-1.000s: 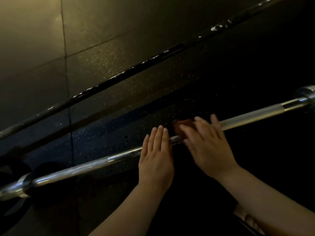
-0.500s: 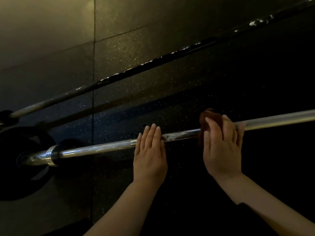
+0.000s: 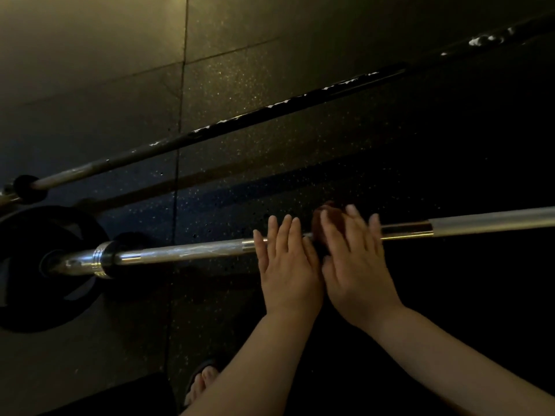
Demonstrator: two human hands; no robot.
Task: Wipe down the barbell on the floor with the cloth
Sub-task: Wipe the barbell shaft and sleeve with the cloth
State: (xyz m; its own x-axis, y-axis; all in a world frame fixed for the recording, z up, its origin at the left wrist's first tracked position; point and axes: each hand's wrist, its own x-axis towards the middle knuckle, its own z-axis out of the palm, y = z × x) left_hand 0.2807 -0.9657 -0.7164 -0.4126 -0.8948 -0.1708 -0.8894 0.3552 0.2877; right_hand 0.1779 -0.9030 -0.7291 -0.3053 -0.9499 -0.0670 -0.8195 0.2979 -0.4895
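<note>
The right hand [image 3: 357,262] is pressing a dark reddish cloth [image 3: 329,216] against the barbell [image 3: 192,253], fingers extended and draped over the shaft rather than curled shut; the cloth is showing only as a small fold past the fingertips, so how far it is wrapping around the shaft cannot be told. Just beside it, touching at the thumb side, the left hand [image 3: 288,265] is lying flat and open on the shaft, holding nothing and apparently steadying it. The barbell is lying on the dark speckled floor [image 3: 240,85], running outward from both hands: toward the left it is ending in a ringed collar [image 3: 103,259] and a black weight plate [image 3: 39,265]; toward the right it is passing a darker band and leaving the view. By appearance the shaft is rigid, heavy and smooth metal, likely to roll under sideways pressure, so a flat steadying palm close to the cloth is advisable. The cloth is probably soft and light, best pinched around the shaft. Beyond the grip a second bar [image 3: 270,109] is lying well apart. No brand, label or legible writing is visible in this dim light.
</note>
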